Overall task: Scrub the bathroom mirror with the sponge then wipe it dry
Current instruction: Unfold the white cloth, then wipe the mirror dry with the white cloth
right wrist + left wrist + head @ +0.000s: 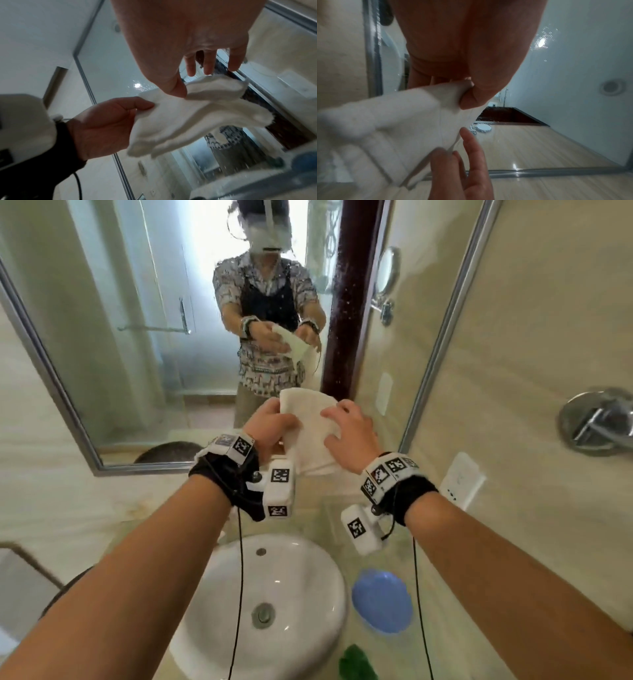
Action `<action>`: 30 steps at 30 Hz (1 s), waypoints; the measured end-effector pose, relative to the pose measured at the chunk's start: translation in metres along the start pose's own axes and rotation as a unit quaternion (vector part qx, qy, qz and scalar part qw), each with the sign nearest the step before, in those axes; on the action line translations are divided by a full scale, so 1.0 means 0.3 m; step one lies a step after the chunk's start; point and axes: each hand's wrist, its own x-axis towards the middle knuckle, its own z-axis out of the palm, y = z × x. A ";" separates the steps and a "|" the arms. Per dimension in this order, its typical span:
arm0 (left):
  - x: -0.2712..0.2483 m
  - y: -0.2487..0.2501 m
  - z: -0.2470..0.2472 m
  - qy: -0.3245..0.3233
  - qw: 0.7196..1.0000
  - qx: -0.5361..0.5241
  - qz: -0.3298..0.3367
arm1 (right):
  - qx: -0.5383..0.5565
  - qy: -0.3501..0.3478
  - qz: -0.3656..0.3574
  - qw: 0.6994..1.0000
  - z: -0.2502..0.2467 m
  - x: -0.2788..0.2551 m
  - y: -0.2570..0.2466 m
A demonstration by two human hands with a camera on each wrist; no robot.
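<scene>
Grip of left hand point(270, 422) and right hand point(349, 429) is clamped on the white cloth point(305, 405) before the speckled mirror point(137, 354), over the back edge of the table point(387, 648); limp and light, it is judged best taken folded.

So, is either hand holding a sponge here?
No, the left hand pinches a white cloth and the right hand touches it.

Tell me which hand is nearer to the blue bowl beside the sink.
Right. The right hand is on the white towel, up above the blue bowl, almost in line with it. The left hand pinches the towel's other edge, farther left, above the sink.
</scene>
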 end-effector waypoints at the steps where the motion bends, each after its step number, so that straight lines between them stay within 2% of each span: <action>1: 0.004 0.047 0.029 -0.013 1.000 -0.001 0.013 | -0.002 0.002 -0.010 1.000 -0.046 0.012 -0.007; 4: 0.032 0.178 0.097 -0.028 0.998 0.001 0.051 | 0.044 -0.008 -0.018 0.999 -0.160 0.062 -0.039; 8: 0.079 0.338 0.165 -0.038 0.993 0.034 0.105 | 0.190 -0.035 0.013 0.981 -0.291 0.144 -0.093; 10: 0.101 0.417 0.186 -0.068 0.988 0.058 0.126 | 0.176 0.003 0.003 0.984 -0.353 0.182 -0.115; 14: 0.150 0.572 0.203 -0.132 0.975 0.121 0.132 | 0.061 0.113 0.004 0.992 -0.478 0.253 -0.140; 17: 0.191 0.672 0.211 -0.139 0.955 0.210 0.156 | 0.026 0.160 0.004 0.987 -0.569 0.309 -0.157; 21: 0.228 0.778 0.228 -0.114 0.906 0.337 0.229 | 0.022 0.207 0.029 0.978 -0.651 0.371 -0.173; 23: 0.260 0.818 0.206 -0.073 0.855 0.437 0.268 | 0.032 0.223 0.038 0.974 -0.694 0.386 -0.169; 26: 0.311 0.869 0.153 0.039 0.768 0.565 0.301 | 0.069 0.247 0.063 0.965 -0.769 0.409 -0.144; 28: 0.349 0.895 0.113 0.098 0.746 0.583 0.305 | 0.092 0.284 0.070 0.952 -0.817 0.452 -0.107; 30: 0.386 0.919 0.083 0.143 0.743 0.587 0.288 | 0.110 0.327 0.073 0.936 -0.863 0.508 -0.067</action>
